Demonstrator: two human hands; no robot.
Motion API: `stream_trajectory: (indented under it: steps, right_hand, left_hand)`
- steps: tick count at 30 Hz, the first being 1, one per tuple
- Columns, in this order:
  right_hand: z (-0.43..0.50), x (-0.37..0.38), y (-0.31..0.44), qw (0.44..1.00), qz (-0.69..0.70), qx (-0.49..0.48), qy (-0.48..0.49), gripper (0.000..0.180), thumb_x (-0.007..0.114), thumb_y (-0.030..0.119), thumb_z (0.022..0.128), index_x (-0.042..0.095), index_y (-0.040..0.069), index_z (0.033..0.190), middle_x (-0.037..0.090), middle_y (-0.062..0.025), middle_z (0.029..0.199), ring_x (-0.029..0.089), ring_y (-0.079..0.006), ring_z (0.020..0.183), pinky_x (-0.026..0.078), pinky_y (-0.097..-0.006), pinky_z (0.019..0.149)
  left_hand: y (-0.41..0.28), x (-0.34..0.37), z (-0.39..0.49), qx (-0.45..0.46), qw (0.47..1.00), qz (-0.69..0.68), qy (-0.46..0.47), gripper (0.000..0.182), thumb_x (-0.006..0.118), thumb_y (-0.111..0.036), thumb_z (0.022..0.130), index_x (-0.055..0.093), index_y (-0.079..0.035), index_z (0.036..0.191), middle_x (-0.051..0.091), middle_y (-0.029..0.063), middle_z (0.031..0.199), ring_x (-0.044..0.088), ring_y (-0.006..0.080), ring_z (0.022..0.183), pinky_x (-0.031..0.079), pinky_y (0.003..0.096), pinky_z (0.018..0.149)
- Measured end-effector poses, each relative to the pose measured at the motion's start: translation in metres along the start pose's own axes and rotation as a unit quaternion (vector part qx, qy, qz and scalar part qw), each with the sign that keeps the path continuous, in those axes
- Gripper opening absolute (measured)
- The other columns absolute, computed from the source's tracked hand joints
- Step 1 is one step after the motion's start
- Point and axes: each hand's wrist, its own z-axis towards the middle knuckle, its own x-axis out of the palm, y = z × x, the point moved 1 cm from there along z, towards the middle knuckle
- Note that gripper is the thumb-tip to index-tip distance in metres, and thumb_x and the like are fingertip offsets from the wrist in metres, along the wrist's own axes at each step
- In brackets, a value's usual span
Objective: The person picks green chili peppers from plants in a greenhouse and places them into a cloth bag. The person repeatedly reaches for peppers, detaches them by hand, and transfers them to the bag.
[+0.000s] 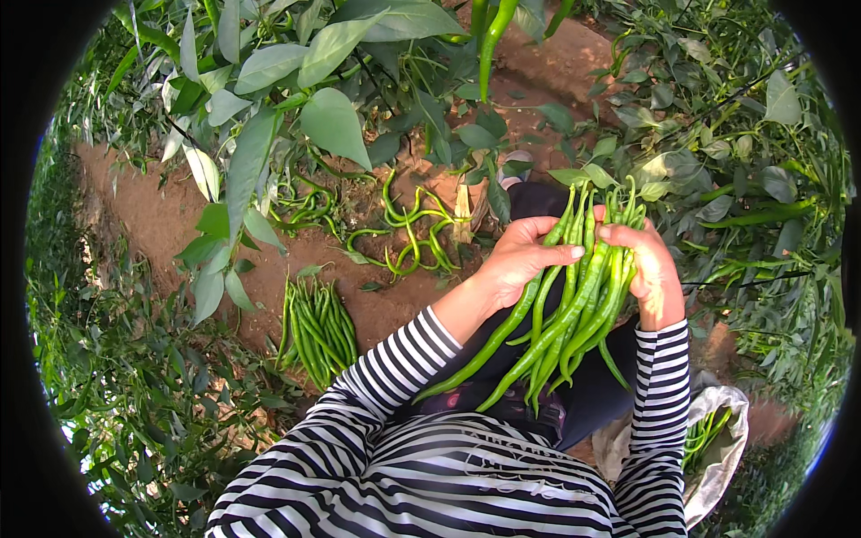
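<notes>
A bunch of long green chili peppers hangs between my two hands above my lap, stems up and tips fanned downward. My left hand grips the left side of the bunch near the stems, its thumb lying across the front. On the other side my right hand closes around the peppers, with the thumb pressed just below the stems. Some of the fingers of both hands are hidden behind the bunch.
A neat pile of green peppers lies on the soil to my left. Several curled peppers are scattered on the ground ahead. A white sack with peppers inside stands at my right. Leafy pepper plants lean in from the front.
</notes>
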Motion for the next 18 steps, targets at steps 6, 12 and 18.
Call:
stream_trajectory:
  steps: [6, 12, 18]
  right_hand:
    - [-0.006, 0.006, 0.004, 1.0, -0.017, -0.022, 0.002, 0.026, 0.066, 0.001, 0.074, 0.063, -0.001, 0.1, 0.067, -0.0097, 0.085, 0.065, -0.0181, 0.071, 0.055, -0.0313, 0.067]
    - [-0.025, 0.013, 0.011, 0.999, -0.035, -0.041, 0.006, 0.025, 0.068, 0.0, 0.075, 0.063, 0.0, 0.099, 0.067, -0.0085, 0.086, 0.065, -0.0175, 0.073, 0.054, -0.0319, 0.068]
    - [-0.049, 0.009, 0.015, 0.997, 0.038, -0.067, 0.023, 0.031, 0.071, -0.001, 0.073, 0.06, 0.001, 0.102, 0.065, -0.0088, 0.09, 0.065, -0.0191, 0.077, 0.054, -0.0318, 0.071]
  left_hand:
    - [-0.005, 0.014, -0.001, 0.016, 0.998, 0.063, -0.022, 0.028, 0.063, -0.005, 0.086, 0.059, -0.002, 0.114, 0.065, 0.0047, 0.105, 0.062, 0.0097, 0.089, 0.05, 0.0259, 0.081]
    - [-0.016, 0.038, -0.012, 0.066, 0.996, 0.051, -0.015, 0.041, 0.068, -0.004, 0.083, 0.054, -0.002, 0.121, 0.064, 0.0067, 0.11, 0.063, 0.0119, 0.091, 0.051, 0.0278, 0.085]
    - [-0.027, 0.053, -0.018, 0.068, 0.994, 0.058, 0.065, 0.041, 0.075, -0.005, 0.076, 0.061, -0.002, 0.114, 0.066, 0.0046, 0.103, 0.063, 0.013, 0.092, 0.049, 0.0285, 0.085]
